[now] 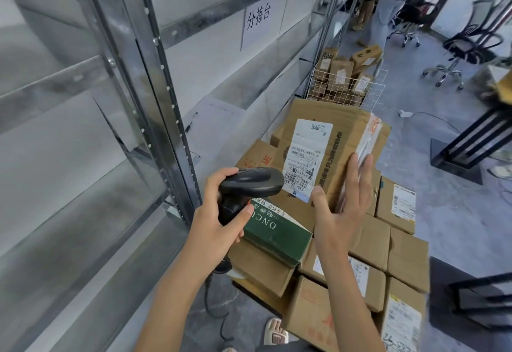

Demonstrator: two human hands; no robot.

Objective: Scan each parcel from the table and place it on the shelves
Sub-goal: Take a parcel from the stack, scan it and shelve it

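My right hand point(342, 207) holds a brown cardboard parcel point(340, 141) by its near right corner, thumb on the top face and fingers along the taped side. Its white shipping label point(304, 158) faces up, barcode toward me. My left hand point(219, 224) grips a black handheld barcode scanner point(249, 185), whose head sits just left of the barcode. Beneath both lies a pile of parcels point(371, 243) on the table, among them a green box point(277, 235). Bare metal shelves point(83, 158) stand at the left.
A white wire basket point(346, 91) with several small parcels stands behind the pile. A person point(388, 5) stands at the far end of the shelving. Office chairs point(457, 55) and a black frame point(471, 144) occupy the right. The scanner's cable point(210, 304) hangs down to the floor.
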